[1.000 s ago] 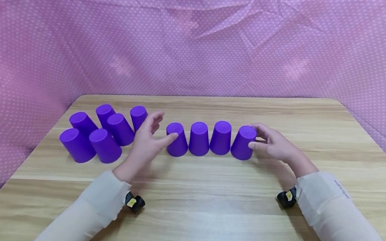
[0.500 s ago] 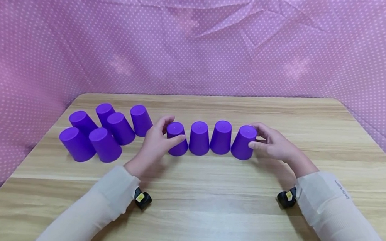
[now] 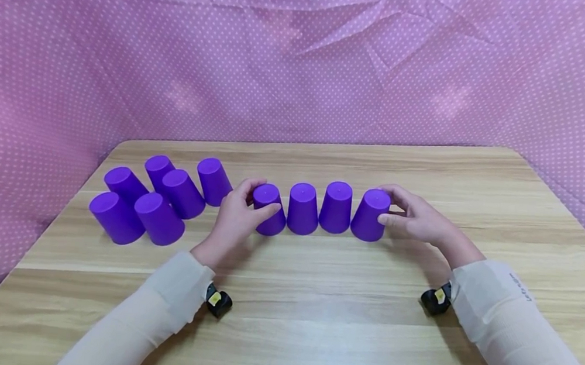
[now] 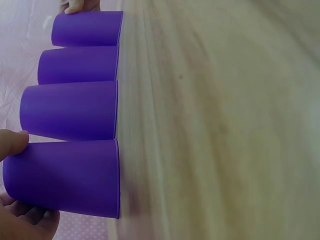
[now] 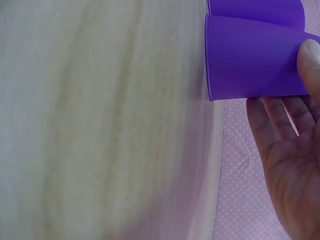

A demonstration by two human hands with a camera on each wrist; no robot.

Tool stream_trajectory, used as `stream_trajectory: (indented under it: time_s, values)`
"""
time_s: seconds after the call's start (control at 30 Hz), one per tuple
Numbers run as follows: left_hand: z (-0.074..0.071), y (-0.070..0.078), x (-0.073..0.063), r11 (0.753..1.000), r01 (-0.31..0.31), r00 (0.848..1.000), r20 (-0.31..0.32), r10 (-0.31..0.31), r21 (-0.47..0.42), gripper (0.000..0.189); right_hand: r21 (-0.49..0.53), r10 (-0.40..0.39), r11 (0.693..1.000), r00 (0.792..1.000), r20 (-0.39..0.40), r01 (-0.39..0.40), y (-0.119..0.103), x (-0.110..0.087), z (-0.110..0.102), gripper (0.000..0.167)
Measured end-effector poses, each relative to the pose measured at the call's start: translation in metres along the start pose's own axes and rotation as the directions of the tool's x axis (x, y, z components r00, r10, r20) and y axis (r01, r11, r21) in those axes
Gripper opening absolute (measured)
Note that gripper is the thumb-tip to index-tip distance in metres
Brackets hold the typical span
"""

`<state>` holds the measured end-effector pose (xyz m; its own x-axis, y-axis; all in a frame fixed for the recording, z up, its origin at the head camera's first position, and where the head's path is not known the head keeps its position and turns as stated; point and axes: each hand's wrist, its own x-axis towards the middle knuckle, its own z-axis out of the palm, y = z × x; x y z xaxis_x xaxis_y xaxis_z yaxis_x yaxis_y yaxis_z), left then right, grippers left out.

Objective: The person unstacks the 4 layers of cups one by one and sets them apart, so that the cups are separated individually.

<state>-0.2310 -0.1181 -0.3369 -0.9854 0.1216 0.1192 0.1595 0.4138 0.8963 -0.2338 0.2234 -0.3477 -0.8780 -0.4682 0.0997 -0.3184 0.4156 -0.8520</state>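
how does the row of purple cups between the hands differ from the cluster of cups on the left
The row of cups numbers four; the cluster of cups six. The row runs nearly straight; the cluster spreads front to back. The left hand and right hand grip the row's two ends; neither grips the cluster. Both are purple and upside down.

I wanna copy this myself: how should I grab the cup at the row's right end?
Probably pinch the purple cup near its narrow top, coming from the right, like the right hand. It stands upside down, tapering upward, and another cup crowds its left side.
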Motion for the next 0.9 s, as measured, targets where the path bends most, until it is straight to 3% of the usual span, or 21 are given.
stream_trajectory:
  time_s: [0.53, 0.73, 0.9]
  values:
    - [-0.002, -0.002, -0.001, 1.000, 0.011, 1.000, -0.029, -0.011, 0.005, 0.054, 0.012, -0.024, 1.000, 1.000, 0.011, 0.024, 0.002, 0.000, -0.001, 0.050]
    - [-0.011, 0.000, -0.004, 1.000, 0.021, 0.998, -0.053, -0.022, -0.006, 0.054, 0.005, -0.007, 1.000, 1.000, 0.007, 0.007, 0.001, 0.000, -0.001, 0.051]
    - [-0.022, 0.002, -0.006, 1.000, -0.012, 0.997, -0.073, 0.011, -0.002, 0.054, 0.005, 0.004, 1.000, 1.000, 0.008, -0.004, -0.001, 0.000, -0.001, 0.051]
